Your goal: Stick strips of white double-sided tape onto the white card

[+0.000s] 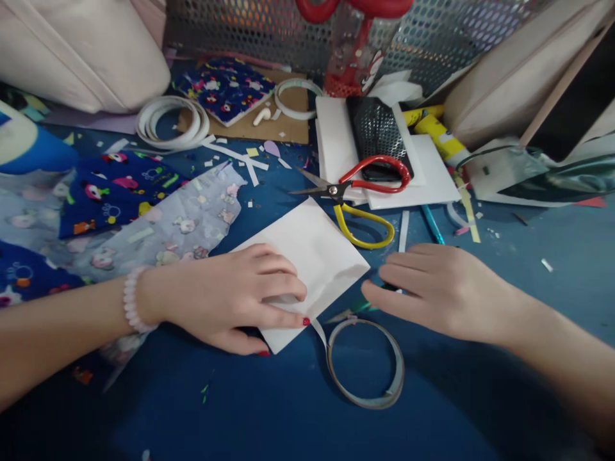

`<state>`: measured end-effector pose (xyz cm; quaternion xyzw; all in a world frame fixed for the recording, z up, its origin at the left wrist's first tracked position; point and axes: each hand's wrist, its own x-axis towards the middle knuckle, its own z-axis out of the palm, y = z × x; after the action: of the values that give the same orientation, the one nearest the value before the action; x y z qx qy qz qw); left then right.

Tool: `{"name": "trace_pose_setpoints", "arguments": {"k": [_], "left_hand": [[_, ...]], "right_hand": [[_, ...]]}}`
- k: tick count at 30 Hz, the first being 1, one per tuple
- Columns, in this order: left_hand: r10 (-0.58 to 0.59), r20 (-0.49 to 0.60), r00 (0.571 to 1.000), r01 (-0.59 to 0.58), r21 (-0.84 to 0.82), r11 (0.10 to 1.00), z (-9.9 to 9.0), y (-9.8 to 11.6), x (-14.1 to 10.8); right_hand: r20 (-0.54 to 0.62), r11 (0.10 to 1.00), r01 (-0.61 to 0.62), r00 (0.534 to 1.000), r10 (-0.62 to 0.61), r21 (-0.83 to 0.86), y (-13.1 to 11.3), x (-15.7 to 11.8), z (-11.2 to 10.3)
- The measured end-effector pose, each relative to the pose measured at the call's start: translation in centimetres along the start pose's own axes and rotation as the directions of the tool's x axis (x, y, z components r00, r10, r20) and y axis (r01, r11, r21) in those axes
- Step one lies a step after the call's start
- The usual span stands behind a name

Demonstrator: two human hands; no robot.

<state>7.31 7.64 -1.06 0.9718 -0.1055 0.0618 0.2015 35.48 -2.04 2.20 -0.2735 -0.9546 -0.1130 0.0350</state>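
Note:
My left hand [240,291] lies with its fingers spread on a white square of folded paper or card [312,243], pressing it to the table. Its index fingertip is at the paper's lower edge, where the loose end of a roll of double-sided tape [400,378] meets it. The roll lies flat just below. My right hand [432,288] is curled around a green knife-like cutter [364,303]; its pointed metal tip sits by the tape strip, and the palm hides the rest. Above the paper rest open scissors [334,191] with one red and one yellow handle loop.
Patterned cloth or paper pieces [192,218] cover the left side. More tape rolls [173,125] lie behind. A phone [379,131] rests on white card pieces [427,169] at the back, beside a yellow tube [442,137]. Paper scraps litter the blue table [230,410].

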Motion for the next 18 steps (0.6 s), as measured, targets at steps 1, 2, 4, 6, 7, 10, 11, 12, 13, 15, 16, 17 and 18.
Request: {"name": "trace_pose_setpoints", "arguments": {"k": [1, 2, 4, 6, 7, 10, 11, 12, 13, 15, 16, 17, 18], "left_hand": [[0.003, -0.001, 1.000, -0.003, 0.004, 1.000, 0.0, 0.0, 0.0], [0.005, -0.004, 1.000, -0.005, 0.009, 1.000, 0.0, 0.0, 0.0], [0.000, -0.007, 1.000, 0.001, 0.020, 1.000, 0.1, 0.1, 0.0], [-0.003, -0.016, 1.000, 0.003, 0.034, 0.999, 0.1, 0.2, -0.1], [0.001, -0.020, 1.000, -0.001, 0.044, 0.999, 0.1, 0.2, -0.1], [0.023, -0.020, 1.000, -0.022, 0.075, 0.997, 0.2, 0.3, 0.0], [0.029, -0.018, 0.999, -0.027, 0.084, 0.996, 0.2, 0.4, 0.0], [0.032, -0.016, 0.999, -0.030, 0.094, 0.995, 0.2, 0.5, 0.0], [0.037, -0.018, 0.999, -0.035, 0.104, 0.994, 0.3, 0.5, 0.0], [0.057, -0.038, 0.998, -0.052, 0.127, 0.991, 0.3, 0.7, 0.0], [0.070, -0.051, 0.996, -0.062, 0.142, 0.988, 0.3, 0.8, 0.0], [0.081, -0.063, 0.995, -0.070, 0.158, 0.985, 0.3, 0.8, 0.1], [0.091, -0.073, 0.993, -0.077, 0.174, 0.982, 0.3, 0.9, 0.1]], "right_hand": [[-0.084, 1.000, -0.024, 0.996, 0.023, -0.005, 0.0, -0.7, 0.3], [-0.158, 0.995, -0.089, 0.984, 0.082, -0.034, 0.1, -1.6, 0.6], [-0.239, 0.978, -0.159, 0.963, 0.124, -0.133, 0.3, -3.4, 1.2], [-0.289, 0.940, -0.290, 0.929, 0.230, -0.182, 0.8, -5.2, 1.9], [-0.268, 0.915, -0.365, 0.911, 0.313, -0.172, 1.1, -6.0, 2.1], [-0.316, 0.873, -0.441, 0.875, 0.366, -0.208, 1.7, -7.1, 2.9], [-0.343, 0.871, -0.445, 0.867, 0.362, -0.208, 1.7, -7.1, 3.1], [-0.363, 0.876, -0.446, 0.859, 0.361, -0.183, 1.6, -6.9, 3.2], [-0.366, 0.892, -0.429, 0.860, 0.355, -0.143, 1.3, -6.5, 3.3], [-0.340, 0.929, -0.360, 0.887, 0.311, -0.089, 0.3, -5.4, 3.2], [-0.335, 0.949, -0.306, 0.904, 0.264, -0.079, -0.3, -4.9, 3.0], [-0.329, 0.964, -0.257, 0.918, 0.221, -0.069, -1.0, -4.3, 2.8], [-0.336, 0.976, -0.210, 0.924, 0.181, -0.052, -1.7, -3.9, 2.5]]}}
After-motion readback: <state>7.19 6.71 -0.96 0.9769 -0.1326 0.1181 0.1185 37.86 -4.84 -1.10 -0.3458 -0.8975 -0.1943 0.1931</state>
